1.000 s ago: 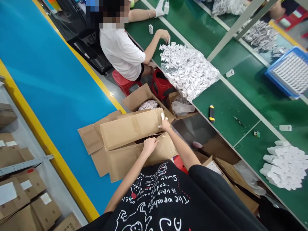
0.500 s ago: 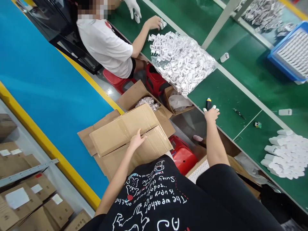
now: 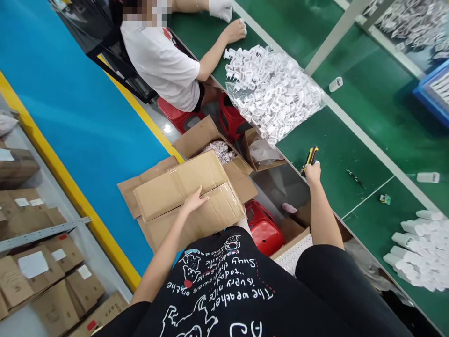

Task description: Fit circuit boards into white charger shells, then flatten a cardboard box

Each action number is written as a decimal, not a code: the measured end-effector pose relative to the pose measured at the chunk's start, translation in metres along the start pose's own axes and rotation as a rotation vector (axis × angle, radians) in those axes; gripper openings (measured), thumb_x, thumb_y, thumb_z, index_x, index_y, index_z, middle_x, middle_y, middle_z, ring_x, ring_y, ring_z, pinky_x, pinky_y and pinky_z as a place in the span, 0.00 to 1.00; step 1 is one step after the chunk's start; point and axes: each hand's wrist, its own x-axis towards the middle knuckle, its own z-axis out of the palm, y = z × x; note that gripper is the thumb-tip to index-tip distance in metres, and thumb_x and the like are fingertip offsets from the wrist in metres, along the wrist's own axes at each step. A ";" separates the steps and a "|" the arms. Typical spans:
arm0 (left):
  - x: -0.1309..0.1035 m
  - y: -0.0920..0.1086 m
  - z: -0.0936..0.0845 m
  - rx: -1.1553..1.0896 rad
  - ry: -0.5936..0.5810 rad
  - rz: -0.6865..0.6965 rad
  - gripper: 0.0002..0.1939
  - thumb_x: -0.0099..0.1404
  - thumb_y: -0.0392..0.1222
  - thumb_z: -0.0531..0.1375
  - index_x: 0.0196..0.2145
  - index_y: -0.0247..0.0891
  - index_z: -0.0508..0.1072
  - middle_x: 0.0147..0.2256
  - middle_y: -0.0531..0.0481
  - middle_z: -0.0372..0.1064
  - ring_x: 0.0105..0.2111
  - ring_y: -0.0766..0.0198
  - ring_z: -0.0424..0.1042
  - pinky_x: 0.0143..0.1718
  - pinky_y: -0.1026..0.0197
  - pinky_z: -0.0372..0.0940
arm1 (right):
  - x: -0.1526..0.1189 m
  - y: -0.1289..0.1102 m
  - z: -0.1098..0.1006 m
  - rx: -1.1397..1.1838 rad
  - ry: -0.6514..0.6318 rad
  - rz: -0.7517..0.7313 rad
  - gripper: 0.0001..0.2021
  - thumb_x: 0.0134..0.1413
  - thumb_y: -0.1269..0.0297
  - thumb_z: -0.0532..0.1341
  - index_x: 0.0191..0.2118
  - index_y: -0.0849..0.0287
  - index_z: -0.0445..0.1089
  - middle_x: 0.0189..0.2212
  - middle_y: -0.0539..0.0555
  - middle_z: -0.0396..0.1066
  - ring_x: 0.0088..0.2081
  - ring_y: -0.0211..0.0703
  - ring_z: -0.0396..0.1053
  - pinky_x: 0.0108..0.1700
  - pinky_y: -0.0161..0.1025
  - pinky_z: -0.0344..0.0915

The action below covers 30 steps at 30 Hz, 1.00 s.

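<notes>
My left hand (image 3: 195, 201) lies on the top of a closed cardboard box (image 3: 182, 180), its fingers stretched near the seam between the flaps. Strips of clear tape run across that box. In my right hand (image 3: 313, 172) is a black and yellow utility knife (image 3: 310, 158), gripped just above the edge of the green table (image 3: 336, 135). The fingertips of this hand wear white covers. Behind the closed box stands an open carton (image 3: 196, 135) with small white parts (image 3: 220, 150) inside.
A heap of white plug housings (image 3: 277, 93) lies on plastic at the table's edge. Beyond it sits a co-worker (image 3: 161, 65). Tweezers (image 3: 355, 178) and white casings (image 3: 421, 252) lie to the right. A red stool (image 3: 264, 227) stands below; shelved cartons (image 3: 45, 267) fill the left.
My right hand has picked up the utility knife from the table, where its fingers were reaching for it. My left hand stays on the box. The co-worker's gloved hand has shifted.
</notes>
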 end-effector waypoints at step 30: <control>0.006 -0.023 0.025 -0.020 0.028 -0.064 0.31 0.69 0.59 0.55 0.63 0.39 0.60 0.61 0.38 0.60 0.59 0.49 0.64 0.60 0.39 0.59 | -0.206 -0.067 0.107 -0.579 -0.732 -0.292 0.12 0.66 0.59 0.59 0.48 0.62 0.70 0.43 0.55 0.73 0.44 0.45 0.73 0.49 0.49 0.71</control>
